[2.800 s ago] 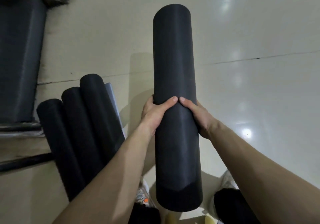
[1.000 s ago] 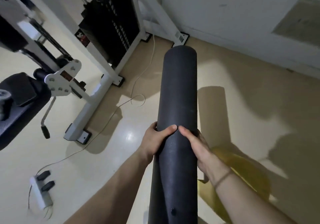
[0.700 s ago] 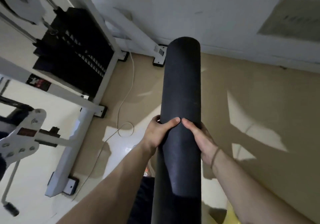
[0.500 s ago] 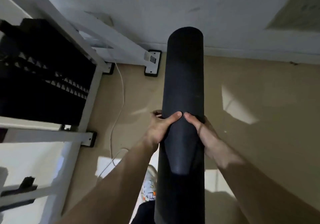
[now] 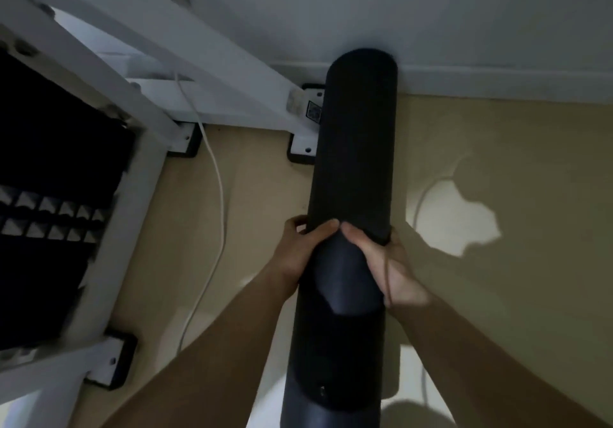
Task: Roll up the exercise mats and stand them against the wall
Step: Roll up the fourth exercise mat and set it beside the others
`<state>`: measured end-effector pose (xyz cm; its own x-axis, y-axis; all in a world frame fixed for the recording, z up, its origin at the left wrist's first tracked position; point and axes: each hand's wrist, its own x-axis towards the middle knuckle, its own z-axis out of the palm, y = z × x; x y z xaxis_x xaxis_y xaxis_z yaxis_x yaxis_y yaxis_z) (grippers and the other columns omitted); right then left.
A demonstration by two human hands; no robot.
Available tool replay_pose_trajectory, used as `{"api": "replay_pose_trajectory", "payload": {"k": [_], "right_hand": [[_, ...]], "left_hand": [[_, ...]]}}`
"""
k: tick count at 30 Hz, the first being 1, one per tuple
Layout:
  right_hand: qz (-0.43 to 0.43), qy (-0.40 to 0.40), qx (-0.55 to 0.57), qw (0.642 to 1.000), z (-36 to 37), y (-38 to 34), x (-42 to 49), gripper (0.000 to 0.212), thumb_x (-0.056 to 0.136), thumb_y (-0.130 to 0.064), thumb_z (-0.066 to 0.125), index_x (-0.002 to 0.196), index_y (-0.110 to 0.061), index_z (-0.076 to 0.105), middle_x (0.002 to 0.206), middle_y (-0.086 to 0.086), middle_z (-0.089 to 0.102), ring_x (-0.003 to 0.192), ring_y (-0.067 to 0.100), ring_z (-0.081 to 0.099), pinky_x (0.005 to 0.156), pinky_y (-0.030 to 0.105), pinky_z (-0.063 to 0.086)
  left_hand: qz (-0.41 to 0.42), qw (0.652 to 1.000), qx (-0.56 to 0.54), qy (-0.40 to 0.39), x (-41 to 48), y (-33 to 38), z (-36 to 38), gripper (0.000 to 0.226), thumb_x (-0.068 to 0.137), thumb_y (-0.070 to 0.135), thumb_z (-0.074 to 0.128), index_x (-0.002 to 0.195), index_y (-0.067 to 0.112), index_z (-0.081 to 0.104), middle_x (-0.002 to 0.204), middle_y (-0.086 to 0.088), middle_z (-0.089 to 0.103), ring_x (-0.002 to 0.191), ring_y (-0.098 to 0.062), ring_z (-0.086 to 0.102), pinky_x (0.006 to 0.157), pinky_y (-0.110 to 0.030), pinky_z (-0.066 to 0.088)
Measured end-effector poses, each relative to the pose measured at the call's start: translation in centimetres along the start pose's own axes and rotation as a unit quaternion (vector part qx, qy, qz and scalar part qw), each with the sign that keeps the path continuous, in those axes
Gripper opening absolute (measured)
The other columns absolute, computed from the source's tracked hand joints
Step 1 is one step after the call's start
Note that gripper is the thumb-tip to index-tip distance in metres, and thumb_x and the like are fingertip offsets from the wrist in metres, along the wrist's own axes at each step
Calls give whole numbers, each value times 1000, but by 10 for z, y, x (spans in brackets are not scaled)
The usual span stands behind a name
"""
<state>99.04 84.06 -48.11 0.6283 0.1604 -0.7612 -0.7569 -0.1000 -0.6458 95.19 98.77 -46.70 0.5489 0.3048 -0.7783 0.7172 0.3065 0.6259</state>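
Left hand [image 5: 300, 252] and right hand [image 5: 381, 261], thumbs nearly meeting, both grip the rolled black mat [image 5: 355, 169] at mid-length. The roll extends away over the beige floor [image 5: 497, 295], its far end at the white wall [image 5: 431, 13]; a white machine frame [image 5: 205, 72] stands left.

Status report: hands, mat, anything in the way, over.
Left hand and right hand both grip the rolled mat mid-length. Its far end near the wall, contact unclear. White machine frame and cable close on the left.
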Motion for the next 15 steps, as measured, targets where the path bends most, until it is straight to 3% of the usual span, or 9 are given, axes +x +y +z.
{"api": "replay_pose_trajectory", "payload": {"k": [3,6,8,11,13,15], "right_hand": [[-1,22,1,1000,24,8,14,108,49,-61,94,142,-28,50,122,-4,69,107,20,68,100,42,55],[2,36,-12,999,31,5,16,96,56,-60,93,135,-31,48,120,-7,64,108,20,65,101,40,53],[4,34,-44,998,30,-2,9,112,48,-70,91,142,-30,47,125,-5,65,111,22,65,104,42,53],[14,60,-120,991,19,-20,-21,148,32,-91,80,155,-27,31,146,5,56,131,32,58,110,48,48],[31,64,-163,984,6,-33,-52,140,54,-86,77,162,-21,18,159,11,43,144,34,45,117,44,39],[42,64,-211,975,-13,-45,-86,121,72,-79,72,162,-16,21,161,13,39,147,33,41,117,41,33]], "left_hand": [[12,1000,13,3,17,1,-21,86,64,49,83,136,20,47,127,-8,66,104,-20,71,87,-34,59],[23,996,86,1,17,13,-30,75,76,51,79,139,22,52,124,0,66,100,-12,68,74,-28,55],[50,985,157,50,6,18,-29,75,81,56,77,142,20,52,125,2,65,103,-13,66,82,-31,55],[85,948,272,139,-33,21,-24,80,87,62,68,150,19,44,145,-2,55,126,-24,58,106,-37,47],[72,938,304,149,-70,23,-20,78,92,60,63,154,19,38,153,-4,49,134,-27,53,108,-37,44],[53,929,339,142,-112,26,-17,76,94,56,62,154,19,38,153,-6,49,135,-29,52,105,-35,42]]}}
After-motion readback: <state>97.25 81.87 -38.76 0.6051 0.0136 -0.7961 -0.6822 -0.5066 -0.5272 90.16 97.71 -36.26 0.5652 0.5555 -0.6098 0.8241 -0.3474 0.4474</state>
